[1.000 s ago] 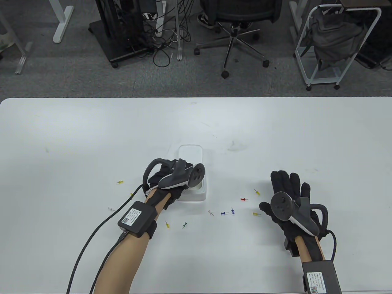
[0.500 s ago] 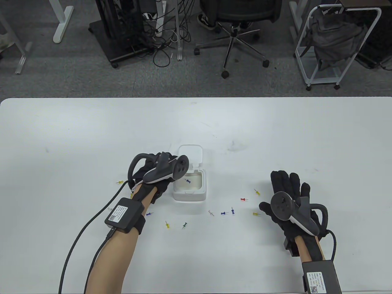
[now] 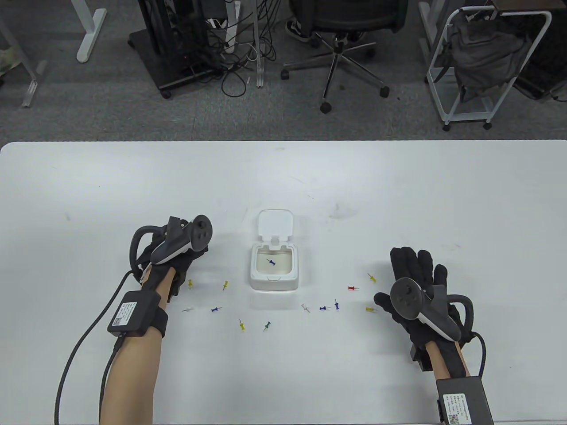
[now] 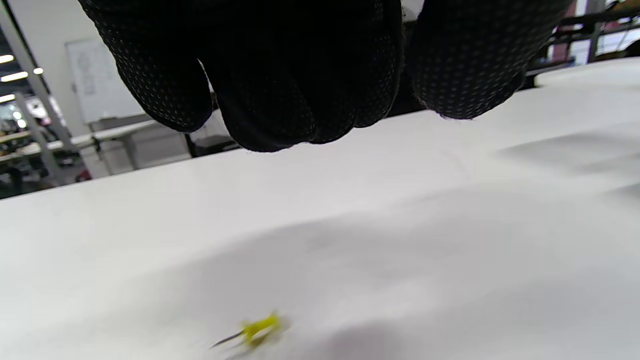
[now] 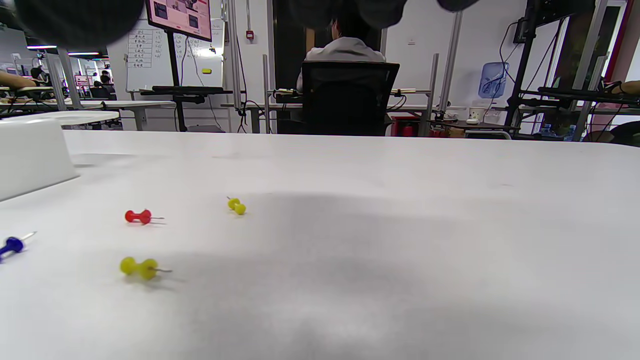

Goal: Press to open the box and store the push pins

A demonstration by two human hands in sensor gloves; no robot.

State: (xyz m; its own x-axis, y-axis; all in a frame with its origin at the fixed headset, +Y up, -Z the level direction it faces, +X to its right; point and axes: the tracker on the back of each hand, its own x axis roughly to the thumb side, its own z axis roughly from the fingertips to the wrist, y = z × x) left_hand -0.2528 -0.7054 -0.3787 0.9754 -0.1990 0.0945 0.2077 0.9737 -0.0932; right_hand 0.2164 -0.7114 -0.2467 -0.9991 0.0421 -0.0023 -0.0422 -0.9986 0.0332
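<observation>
Box: the small white box (image 3: 273,265) sits near the middle of the table (image 3: 88,186), its lid (image 3: 276,223) flipped up and back on the far side, the tray open.
Pin in box: one blue push pin (image 3: 271,262) lies on the floor of the tray.
Left hand: the left hand (image 3: 170,259) is well to the left of the box, apart from it, with the tracker on its back. In the left wrist view the gloved fingers (image 4: 260,75) hang bunched and curled above the table with nothing seen between them; whether the tips touch each other is hard to tell.
Pins by the left hand: a yellow pin (image 3: 190,283) lies just beside the wrist, another yellow pin (image 3: 225,285) between the hand and the box, a white pin (image 3: 188,309) and a blue pin (image 3: 215,309) nearer the table's front edge.
Front pins: a yellow pin (image 3: 242,326) and a dark green pin (image 3: 266,326) lie in front of the box.
Right hand: the right hand (image 3: 418,292) rests flat on the table, palm down, fingers stretched and slightly spread, holding nothing.
Pins by the right hand: a red pin (image 3: 352,288), a yellow pin (image 3: 372,278) and a yellow pin (image 3: 370,309) lie just left of it; a pale pin (image 3: 305,307) and two blue pins (image 3: 330,306) lie between it and the box.
</observation>
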